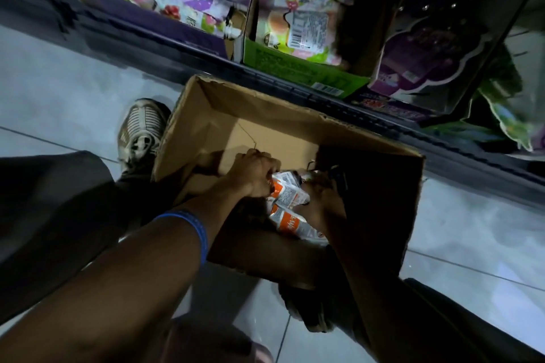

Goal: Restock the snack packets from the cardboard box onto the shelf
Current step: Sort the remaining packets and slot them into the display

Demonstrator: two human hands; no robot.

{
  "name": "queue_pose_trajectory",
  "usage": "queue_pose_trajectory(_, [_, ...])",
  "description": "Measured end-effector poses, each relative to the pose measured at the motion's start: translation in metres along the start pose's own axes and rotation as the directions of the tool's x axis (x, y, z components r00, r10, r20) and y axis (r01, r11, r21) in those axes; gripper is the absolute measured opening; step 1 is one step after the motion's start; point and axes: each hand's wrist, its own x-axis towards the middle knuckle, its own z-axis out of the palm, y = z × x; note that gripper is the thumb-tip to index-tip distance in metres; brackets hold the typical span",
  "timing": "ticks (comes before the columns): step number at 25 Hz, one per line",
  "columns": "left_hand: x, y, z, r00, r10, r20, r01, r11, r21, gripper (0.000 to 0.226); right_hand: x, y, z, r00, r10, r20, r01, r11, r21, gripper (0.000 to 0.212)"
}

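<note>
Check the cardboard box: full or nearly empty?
Nearly empty: the cardboard box shows bare floor inside, with orange-and-white snack packets only where both hands grip them.

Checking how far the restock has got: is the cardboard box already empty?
No, orange-and-white snack packets still lie in the cardboard box, with both hands, left hand and right hand, gripping them.

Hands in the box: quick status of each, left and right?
Left hand: curled, gripping the orange-and-white snack packets inside the cardboard box.
Right hand: in shadow, on the same packets; grip cannot be told.
</note>
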Motion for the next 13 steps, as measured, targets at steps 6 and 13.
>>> queue_pose_trajectory(6, [-0.024,0.008,0.011,0.969,0.087,0.232,-0.058,0.99,-0.129,0.074,0.017,0.033,0.044,0.982,-0.045,-0.184,0.07,0.989,0.127,0.032])
queue_pose_trajectory(13, [-0.041,0.01,0.007,0.985,-0.17,0.01,0.171,0.985,-0.027,0.044,0.034,0.058,0.022,0.951,-0.131,-0.279,0.065,0.97,-0.234,0.086])
